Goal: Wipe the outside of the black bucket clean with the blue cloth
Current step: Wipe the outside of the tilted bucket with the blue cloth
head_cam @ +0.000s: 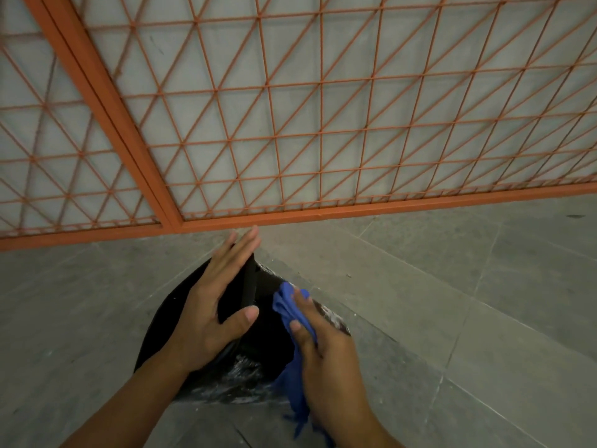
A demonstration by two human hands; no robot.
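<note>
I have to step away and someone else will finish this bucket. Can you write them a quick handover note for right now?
Left hand: open, fingers straight, pressing on the black bucket to steady it.
Right hand: grips the blue cloth against the bucket's side.
The bucket lies on the grey tiled floor in front of the orange metal grille.
Done: wiping is under way on the right side.
Left: whitish smears show near the right rim and along the lower side; wipe those, then turn the bucket for the parts hidden from view.
</note>
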